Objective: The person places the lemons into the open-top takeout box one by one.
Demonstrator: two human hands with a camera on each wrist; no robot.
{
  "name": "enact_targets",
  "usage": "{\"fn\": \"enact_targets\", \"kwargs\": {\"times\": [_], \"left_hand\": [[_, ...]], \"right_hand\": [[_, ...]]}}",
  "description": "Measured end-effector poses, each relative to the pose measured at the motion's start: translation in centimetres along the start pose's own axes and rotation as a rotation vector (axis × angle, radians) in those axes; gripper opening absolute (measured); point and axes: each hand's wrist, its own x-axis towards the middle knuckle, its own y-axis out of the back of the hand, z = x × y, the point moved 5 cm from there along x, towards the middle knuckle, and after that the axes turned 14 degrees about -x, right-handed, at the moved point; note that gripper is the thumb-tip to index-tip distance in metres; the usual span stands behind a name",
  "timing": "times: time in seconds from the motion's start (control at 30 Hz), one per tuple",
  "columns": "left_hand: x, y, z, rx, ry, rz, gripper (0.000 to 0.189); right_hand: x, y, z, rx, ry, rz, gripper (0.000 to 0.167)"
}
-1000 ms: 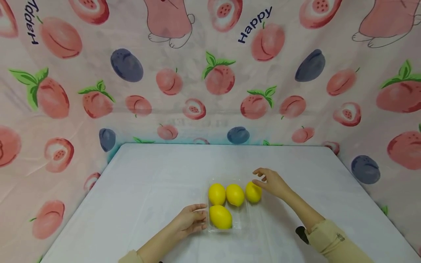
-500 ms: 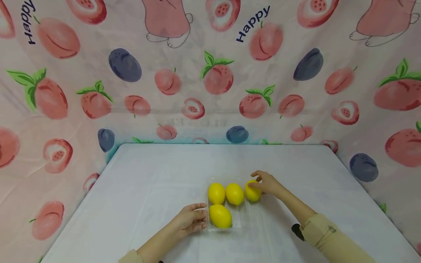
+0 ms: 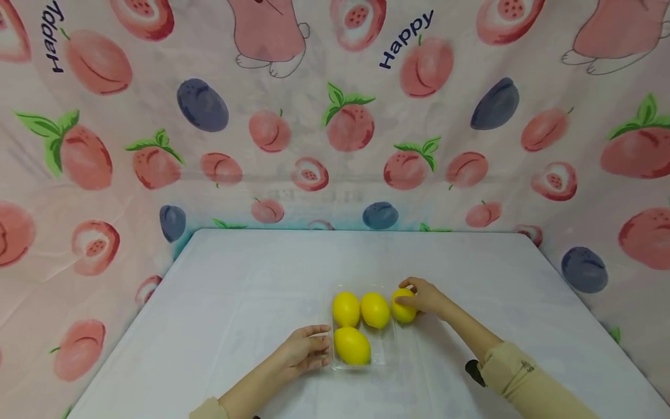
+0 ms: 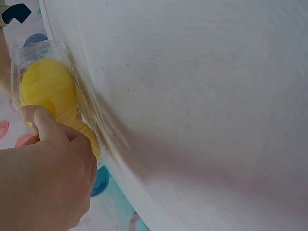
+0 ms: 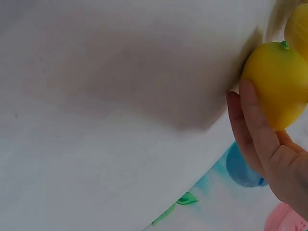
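A clear plastic box (image 3: 384, 355) lies on the white table with three yellow lemons inside. Two lemons, one at the back left (image 3: 346, 309) and one at the back right (image 3: 375, 310), sit side by side; the third lemon (image 3: 352, 345) is at the front left. My left hand (image 3: 303, 352) holds the box by its left wall, fingers bent against the plastic in the left wrist view. Just outside the right wall is another lemon (image 5: 274, 82), with a green stem end. My right hand (image 3: 428, 299) grips it, fingers along its side; its underside is partly hidden.
The white table (image 3: 251, 279) stretches out around the box. Behind it and at both sides hangs a cloth (image 3: 335, 192) printed with peaches and plums. Beige sleeves (image 3: 528, 372) cover the forearms, and a dark piece (image 3: 475, 372) shows below the right cuff.
My right hand has come down onto the lemon right of the box, and its fingers have closed round it. The left hand and the box stay where they were.
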Motion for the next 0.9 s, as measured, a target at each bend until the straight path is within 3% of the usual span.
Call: {"fn": "enact_targets", "kwargs": {"times": [0.7, 0.9], "left_hand": [[-0.15, -0.22, -0.1, 0.0, 0.005, -0.001, 0.038], [-0.31, -0.16, -0.09, -0.009, 0.004, 0.002, 0.038]], "right_hand": [[-0.51, -0.51, 0.56, 0.037, -0.011, 0.045, 0.047], [-0.82, -0.26, 0.7, 0.058, 0.027, 0.079, 0.048]]}}
